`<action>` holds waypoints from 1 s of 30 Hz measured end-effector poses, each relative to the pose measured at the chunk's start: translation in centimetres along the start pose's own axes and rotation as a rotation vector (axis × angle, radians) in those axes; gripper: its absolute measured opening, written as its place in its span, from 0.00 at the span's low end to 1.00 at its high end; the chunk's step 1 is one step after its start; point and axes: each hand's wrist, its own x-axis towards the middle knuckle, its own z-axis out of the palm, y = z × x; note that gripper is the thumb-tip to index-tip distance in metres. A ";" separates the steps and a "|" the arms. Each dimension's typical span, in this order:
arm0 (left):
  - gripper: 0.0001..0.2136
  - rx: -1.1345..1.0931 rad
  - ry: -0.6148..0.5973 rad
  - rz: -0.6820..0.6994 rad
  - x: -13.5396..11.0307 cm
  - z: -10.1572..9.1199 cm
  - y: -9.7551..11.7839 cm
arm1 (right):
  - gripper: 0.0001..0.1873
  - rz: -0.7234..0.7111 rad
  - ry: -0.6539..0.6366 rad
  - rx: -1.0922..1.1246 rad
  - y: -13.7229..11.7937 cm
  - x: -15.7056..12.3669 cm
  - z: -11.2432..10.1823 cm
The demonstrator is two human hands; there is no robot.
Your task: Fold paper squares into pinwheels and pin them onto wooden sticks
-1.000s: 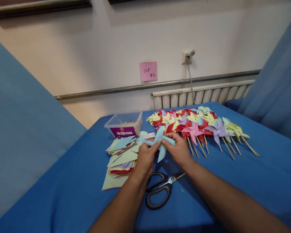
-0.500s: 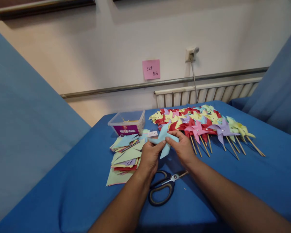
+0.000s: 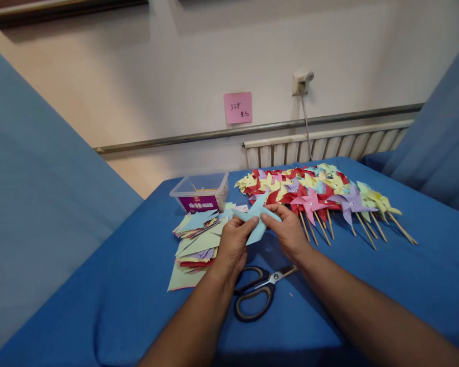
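Note:
Both my hands hold a light blue paper pinwheel just above the blue table. My left hand pinches its left side with fingers closed. My right hand pinches its centre and right blade. A stack of cut coloured paper sheets lies left of my hands. A row of several finished pinwheels on wooden sticks lies to the right and behind. Black-handled scissors rest on the cloth below my hands.
A clear plastic box with a purple label stands behind the paper stack. Blue partitions rise on the left and right. A radiator, a wall socket and a pink note are on the wall behind.
The hands and the blue pinwheel stay almost where they were; the fingers shift slightly on the paper. The camera view has moved a little.

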 end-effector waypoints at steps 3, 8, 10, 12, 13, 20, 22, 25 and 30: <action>0.15 0.025 0.026 0.003 0.0 0.0 -0.2 | 0.18 0.001 0.011 -0.002 0.2 0.0 -0.1; 0.16 0.045 0.026 0.007 0.1 -0.2 -0.5 | 0.17 -0.008 0.013 -0.036 0.3 -0.1 0.1; 0.17 0.053 0.033 0.019 0.2 -0.3 -0.5 | 0.17 -0.010 -0.002 -0.038 0.3 -0.2 0.2; 0.17 0.053 0.038 0.033 0.3 -0.5 -0.6 | 0.17 -0.034 0.007 -0.050 0.1 -0.4 0.1; 0.17 0.052 0.037 0.035 0.3 -0.6 -0.6 | 0.17 -0.065 0.038 -0.066 -0.1 -0.5 0.0; 0.16 0.097 0.000 -0.071 0.5 -0.9 -1.9 | 0.12 -0.530 0.280 -0.297 -3.7 3.1 0.9; 0.15 0.116 -0.047 -0.089 0.4 -0.8 -2.4 | 0.08 -0.588 0.104 -0.525 -4.7 5.9 3.0; 0.14 0.187 -0.056 -0.128 0.2 -0.6 -2.9 | 0.08 -0.526 -0.246 -0.947 -4.9 10.8 7.6; 0.13 0.235 -0.110 -0.185 0.2 -0.7 -3.8 | 0.05 -0.369 -0.481 -1.215 -1.5 17.2 15.3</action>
